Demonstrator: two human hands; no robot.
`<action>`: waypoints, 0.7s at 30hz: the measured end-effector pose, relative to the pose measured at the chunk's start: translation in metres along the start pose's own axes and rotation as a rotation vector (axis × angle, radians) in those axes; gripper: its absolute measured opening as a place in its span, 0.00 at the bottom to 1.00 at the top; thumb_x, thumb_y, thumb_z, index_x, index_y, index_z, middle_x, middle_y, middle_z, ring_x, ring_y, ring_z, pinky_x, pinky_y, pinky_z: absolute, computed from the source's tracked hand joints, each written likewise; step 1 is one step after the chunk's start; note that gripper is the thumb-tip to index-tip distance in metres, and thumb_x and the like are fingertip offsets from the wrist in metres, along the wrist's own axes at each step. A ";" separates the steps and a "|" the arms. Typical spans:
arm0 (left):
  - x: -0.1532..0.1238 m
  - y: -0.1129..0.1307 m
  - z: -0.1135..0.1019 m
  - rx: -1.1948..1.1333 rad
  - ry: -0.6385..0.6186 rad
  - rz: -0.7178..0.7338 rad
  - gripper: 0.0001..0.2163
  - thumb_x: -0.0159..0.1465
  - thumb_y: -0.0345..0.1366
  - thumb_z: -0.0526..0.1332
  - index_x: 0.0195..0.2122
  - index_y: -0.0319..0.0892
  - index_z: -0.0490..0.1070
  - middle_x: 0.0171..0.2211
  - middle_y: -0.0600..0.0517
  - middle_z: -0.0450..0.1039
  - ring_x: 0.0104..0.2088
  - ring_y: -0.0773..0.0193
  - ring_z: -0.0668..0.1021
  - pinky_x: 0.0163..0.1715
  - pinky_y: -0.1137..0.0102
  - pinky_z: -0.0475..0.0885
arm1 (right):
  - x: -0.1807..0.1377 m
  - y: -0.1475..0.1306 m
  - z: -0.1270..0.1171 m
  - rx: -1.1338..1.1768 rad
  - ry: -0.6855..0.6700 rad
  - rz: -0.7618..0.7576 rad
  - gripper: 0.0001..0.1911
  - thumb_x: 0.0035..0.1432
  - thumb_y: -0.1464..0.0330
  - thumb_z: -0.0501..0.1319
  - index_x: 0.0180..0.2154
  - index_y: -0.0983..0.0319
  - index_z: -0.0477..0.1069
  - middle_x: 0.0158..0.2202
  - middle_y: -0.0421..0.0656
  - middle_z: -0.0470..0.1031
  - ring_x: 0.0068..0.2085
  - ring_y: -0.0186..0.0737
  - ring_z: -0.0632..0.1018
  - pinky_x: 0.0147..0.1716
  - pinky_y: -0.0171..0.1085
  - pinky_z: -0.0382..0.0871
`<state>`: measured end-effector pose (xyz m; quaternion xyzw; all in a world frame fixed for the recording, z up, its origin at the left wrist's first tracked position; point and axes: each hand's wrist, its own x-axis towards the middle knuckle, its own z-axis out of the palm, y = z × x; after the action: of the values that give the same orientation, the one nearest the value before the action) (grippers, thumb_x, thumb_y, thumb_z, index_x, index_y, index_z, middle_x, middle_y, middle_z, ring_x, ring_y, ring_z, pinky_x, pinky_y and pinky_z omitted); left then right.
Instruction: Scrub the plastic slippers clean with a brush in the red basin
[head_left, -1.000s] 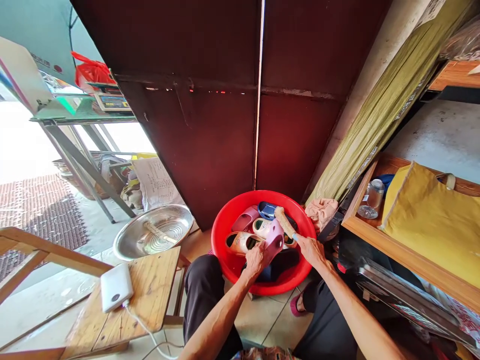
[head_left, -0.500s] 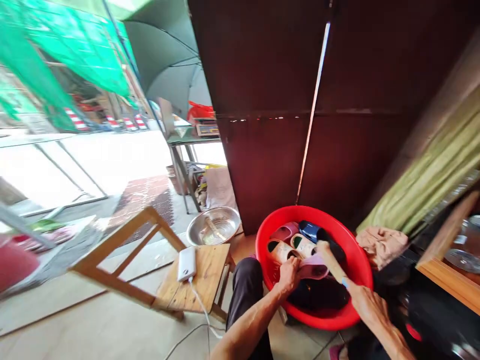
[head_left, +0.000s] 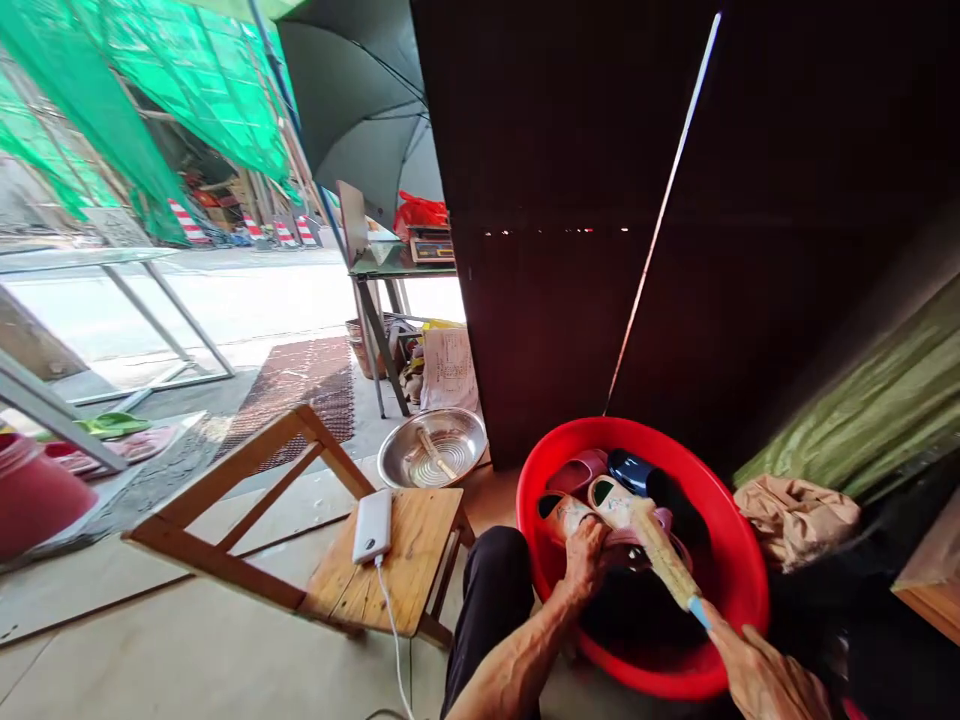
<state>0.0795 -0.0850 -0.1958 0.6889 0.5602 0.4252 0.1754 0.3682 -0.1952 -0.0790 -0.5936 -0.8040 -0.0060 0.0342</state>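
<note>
Here, the left hand (head_left: 583, 562) is closed around a pale slipper (head_left: 562, 516) with a dark insole, at the near-left side of the pile. The right hand (head_left: 765, 675), cut off by the lower edge of the view, grips the blue-tipped end of a wooden-handled scrubbing brush (head_left: 661, 558), whose far end rests on a second pale slipper (head_left: 611, 500). Both slippers lie inside a red plastic basin (head_left: 752, 575), along with a mauve slipper (head_left: 577, 472) and a dark blue slipper (head_left: 628, 470) towards its far side; the basin's near part is too shaded to make out. A dark trouser leg (head_left: 487, 590) is just left of the basin, and a crumpled peach cloth (head_left: 796, 522) lies against its right rim. Further left of the basin stands a wooden stool (head_left: 424, 540) bearing a white power bank (head_left: 373, 525) with a cable attached. A steel bowl (head_left: 431, 447) sits on the floor beyond the stool, left of the basin. Behind the basin rises a dark metal door (head_left: 562, 300), with an olive curtain (head_left: 862, 410) to its right.
</note>
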 end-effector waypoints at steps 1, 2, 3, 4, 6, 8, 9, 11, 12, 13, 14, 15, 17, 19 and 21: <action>0.000 0.004 -0.004 0.021 0.023 0.049 0.08 0.61 0.29 0.66 0.42 0.43 0.79 0.41 0.45 0.77 0.43 0.54 0.79 0.44 0.64 0.73 | 0.006 -0.015 -0.015 -0.026 -0.033 0.017 0.31 0.69 0.69 0.56 0.67 0.39 0.77 0.41 0.49 0.87 0.36 0.50 0.88 0.33 0.40 0.79; -0.001 0.008 -0.008 0.049 0.018 0.097 0.06 0.62 0.30 0.66 0.41 0.43 0.80 0.40 0.45 0.77 0.42 0.54 0.79 0.45 0.63 0.74 | 0.016 -0.029 -0.029 -0.048 -0.076 0.041 0.31 0.72 0.69 0.54 0.69 0.43 0.76 0.44 0.50 0.87 0.38 0.48 0.88 0.35 0.38 0.78; -0.002 0.011 -0.012 0.083 0.006 0.130 0.06 0.64 0.30 0.66 0.41 0.43 0.80 0.39 0.45 0.77 0.42 0.54 0.78 0.45 0.62 0.74 | 0.028 -0.040 -0.040 -0.070 -0.119 0.073 0.30 0.74 0.69 0.53 0.70 0.45 0.74 0.47 0.50 0.87 0.41 0.47 0.88 0.38 0.37 0.77; -0.003 0.013 -0.014 0.119 -0.011 0.155 0.07 0.65 0.29 0.65 0.42 0.43 0.81 0.39 0.45 0.78 0.43 0.53 0.78 0.46 0.61 0.74 | 0.041 -0.045 -0.049 -0.089 -0.168 0.112 0.29 0.76 0.68 0.52 0.71 0.46 0.73 0.49 0.50 0.86 0.44 0.47 0.88 0.41 0.37 0.76; -0.005 0.015 -0.016 0.183 -0.099 0.216 0.11 0.66 0.28 0.64 0.46 0.46 0.82 0.42 0.45 0.79 0.44 0.53 0.78 0.47 0.60 0.74 | 0.063 -0.041 -0.059 -0.098 -0.299 0.212 0.26 0.79 0.66 0.50 0.69 0.48 0.76 0.47 0.49 0.87 0.48 0.47 0.87 0.41 0.36 0.73; -0.007 0.017 -0.016 0.229 -0.157 0.236 0.11 0.67 0.31 0.66 0.48 0.47 0.82 0.43 0.45 0.79 0.45 0.52 0.78 0.47 0.60 0.73 | 0.068 -0.033 -0.065 -0.108 -0.391 0.318 0.26 0.79 0.68 0.49 0.68 0.50 0.76 0.48 0.49 0.87 0.49 0.46 0.86 0.41 0.36 0.71; -0.009 0.019 -0.016 0.250 -0.162 0.215 0.10 0.67 0.32 0.67 0.48 0.47 0.81 0.43 0.46 0.79 0.45 0.52 0.78 0.47 0.60 0.73 | 0.064 -0.032 -0.066 -0.111 -0.414 0.340 0.26 0.79 0.68 0.48 0.67 0.51 0.76 0.49 0.49 0.87 0.49 0.45 0.86 0.41 0.35 0.70; -0.010 0.022 -0.016 0.285 -0.129 0.126 0.08 0.67 0.34 0.68 0.47 0.45 0.79 0.41 0.46 0.79 0.45 0.51 0.79 0.47 0.60 0.73 | 0.045 -0.041 -0.067 -0.103 -0.425 0.308 0.25 0.79 0.66 0.48 0.66 0.50 0.76 0.49 0.49 0.86 0.48 0.45 0.85 0.41 0.35 0.69; -0.010 0.024 -0.016 0.293 -0.107 0.076 0.08 0.66 0.34 0.68 0.46 0.45 0.77 0.41 0.47 0.79 0.45 0.51 0.79 0.48 0.59 0.73 | 0.033 -0.049 -0.067 -0.093 -0.410 0.262 0.25 0.79 0.65 0.48 0.66 0.50 0.76 0.49 0.49 0.86 0.48 0.45 0.85 0.41 0.36 0.69; -0.010 0.027 -0.016 0.293 -0.093 0.032 0.08 0.65 0.33 0.68 0.46 0.44 0.76 0.41 0.47 0.79 0.45 0.51 0.80 0.50 0.58 0.73 | 0.022 -0.057 -0.066 -0.080 -0.390 0.212 0.25 0.79 0.65 0.48 0.67 0.50 0.76 0.49 0.50 0.85 0.48 0.45 0.85 0.42 0.36 0.68; -0.009 0.029 -0.015 0.286 -0.083 -0.004 0.09 0.65 0.32 0.69 0.45 0.44 0.74 0.42 0.46 0.79 0.46 0.50 0.80 0.51 0.57 0.73 | 0.013 -0.063 -0.065 -0.065 -0.375 0.166 0.25 0.79 0.65 0.49 0.67 0.50 0.75 0.49 0.50 0.85 0.47 0.45 0.85 0.42 0.36 0.68; -0.008 0.031 -0.016 0.277 -0.077 -0.031 0.11 0.64 0.32 0.69 0.46 0.43 0.74 0.43 0.46 0.80 0.47 0.49 0.81 0.52 0.56 0.72 | 0.007 -0.066 -0.065 -0.054 -0.366 0.139 0.25 0.79 0.65 0.49 0.68 0.50 0.74 0.49 0.51 0.85 0.47 0.45 0.85 0.42 0.36 0.68; -0.007 0.037 -0.017 0.258 -0.074 -0.071 0.16 0.63 0.33 0.70 0.51 0.43 0.72 0.47 0.43 0.80 0.51 0.46 0.81 0.54 0.54 0.72 | 0.008 -0.062 -0.065 -0.054 -0.372 0.158 0.25 0.80 0.65 0.48 0.68 0.50 0.73 0.49 0.50 0.85 0.47 0.44 0.85 0.42 0.36 0.68; -0.007 0.041 -0.019 0.250 -0.082 -0.112 0.24 0.62 0.36 0.72 0.58 0.43 0.70 0.54 0.40 0.79 0.58 0.42 0.79 0.57 0.51 0.71 | 0.023 -0.044 -0.066 -0.066 -0.420 0.245 0.25 0.80 0.66 0.47 0.67 0.49 0.74 0.49 0.50 0.85 0.48 0.45 0.85 0.42 0.36 0.68; -0.006 0.043 -0.022 0.248 -0.108 -0.174 0.32 0.60 0.39 0.74 0.64 0.43 0.66 0.60 0.37 0.76 0.63 0.38 0.77 0.58 0.48 0.70 | 0.042 -0.027 -0.069 -0.091 -0.462 0.336 0.25 0.79 0.68 0.47 0.66 0.53 0.75 0.52 0.51 0.86 0.51 0.47 0.85 0.43 0.37 0.69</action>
<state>0.0889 -0.1096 -0.1542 0.6760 0.6557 0.2984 0.1550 0.3332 -0.1666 -0.0065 -0.7052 -0.6796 0.0993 -0.1761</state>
